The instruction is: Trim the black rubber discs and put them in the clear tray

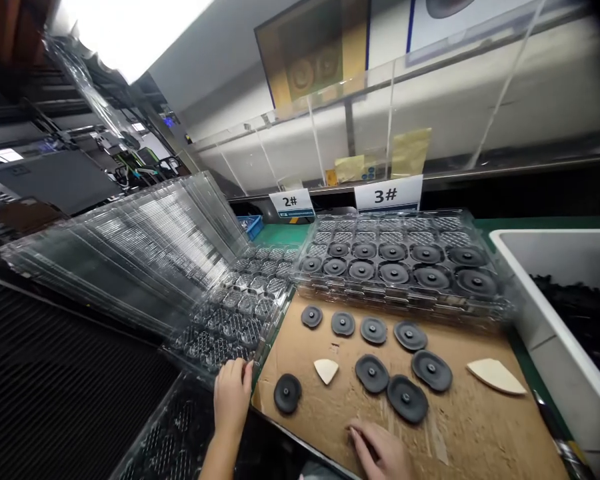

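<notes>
My left hand (233,397) is closed at the near edge of a clear plastic tray (247,303), with fingertips and thumb on its rim. The tray's ribbed lid (145,233) stands raised on the left. My right hand (380,450) rests low over a cardboard sheet (325,420), its fingers curled together; whatever they may hold is hidden. Several dark grey oval discs with a small centre stub lie on the cardboard. The nearest to my right hand is one disc (407,399); another disc (287,393) lies between my hands.
Behind the cardboard, a stack of clear trays (395,293) holds two rows of discs. Two cream wedge pieces, a small wedge (326,370) and a larger wedge (497,375), lie on the sheet. At right stands a white bin (555,333) with black parts. A blue basket (253,227) sits behind.
</notes>
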Demonstrator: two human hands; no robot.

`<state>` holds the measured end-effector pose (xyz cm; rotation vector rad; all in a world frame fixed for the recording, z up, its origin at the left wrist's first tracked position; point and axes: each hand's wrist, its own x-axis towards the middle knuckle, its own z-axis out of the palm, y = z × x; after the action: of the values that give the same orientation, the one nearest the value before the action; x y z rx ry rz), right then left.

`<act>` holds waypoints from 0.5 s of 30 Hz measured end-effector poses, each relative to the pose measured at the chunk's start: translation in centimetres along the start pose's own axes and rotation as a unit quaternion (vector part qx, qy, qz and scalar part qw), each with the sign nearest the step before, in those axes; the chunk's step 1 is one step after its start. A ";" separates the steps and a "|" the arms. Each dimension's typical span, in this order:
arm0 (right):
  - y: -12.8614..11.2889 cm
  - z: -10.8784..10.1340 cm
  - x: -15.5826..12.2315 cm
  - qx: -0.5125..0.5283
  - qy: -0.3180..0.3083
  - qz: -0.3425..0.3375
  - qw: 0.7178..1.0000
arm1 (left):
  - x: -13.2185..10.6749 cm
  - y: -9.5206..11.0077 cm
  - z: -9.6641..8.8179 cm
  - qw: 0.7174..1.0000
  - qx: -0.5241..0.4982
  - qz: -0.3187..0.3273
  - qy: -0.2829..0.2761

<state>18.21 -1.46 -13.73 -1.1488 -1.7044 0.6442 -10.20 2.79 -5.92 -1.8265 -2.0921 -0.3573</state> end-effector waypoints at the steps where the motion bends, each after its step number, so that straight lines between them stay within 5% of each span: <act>1: 0.0 0.0 0.0 0.002 -0.002 0.000 1.000 | 0.0 -0.1 0.1 1.000 -0.001 -0.002 -0.007; 15: 0.7 -0.8 -0.1 -0.020 -0.083 -0.008 0.996 | 0.1 -1.8 -0.2 0.996 -0.063 0.025 -0.059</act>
<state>19.17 -1.29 -13.97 -1.1339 -1.8723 0.7142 -11.96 2.57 -5.66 -2.0127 -2.1412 -0.3864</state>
